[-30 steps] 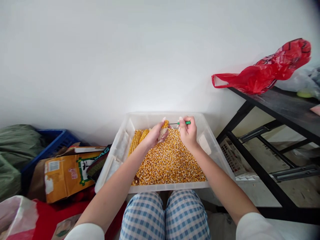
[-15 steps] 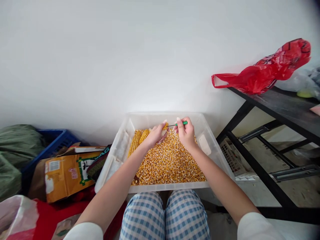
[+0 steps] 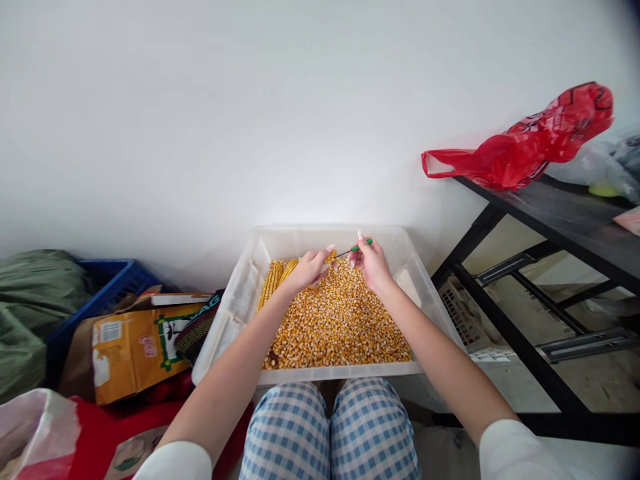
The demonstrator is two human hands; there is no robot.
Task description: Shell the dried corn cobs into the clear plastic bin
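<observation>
My left hand (image 3: 313, 268) is closed around an ear of corn (image 3: 331, 255), mostly covered by my fingers. In my right hand (image 3: 371, 260) is a thin screwdriver (image 3: 355, 248) with a green handle; its dark shaft points left and its tip meets the corn ear. Both hands are above the far half of a translucent plastic bin (image 3: 227, 343). Loose yellow corn kernels (image 3: 345, 327) are heaped inside it. Whole corn cobs (image 3: 271, 283) lie along the bin's left side, partly behind my left hand.
A black metal rack (image 3: 505, 313) stands at the right, with a red plastic bag (image 3: 525, 150) on top. To the left are an orange cardboard box (image 3: 133, 353), a blue crate (image 3: 113, 283) and a green sack (image 3: 37, 310). A white wall rises behind the bin.
The screwdriver has tilted, its handle now higher than its tip. The fingers of my right hand have shifted on the handle. My left hand keeps hold of the corn ear, almost unmoved.
</observation>
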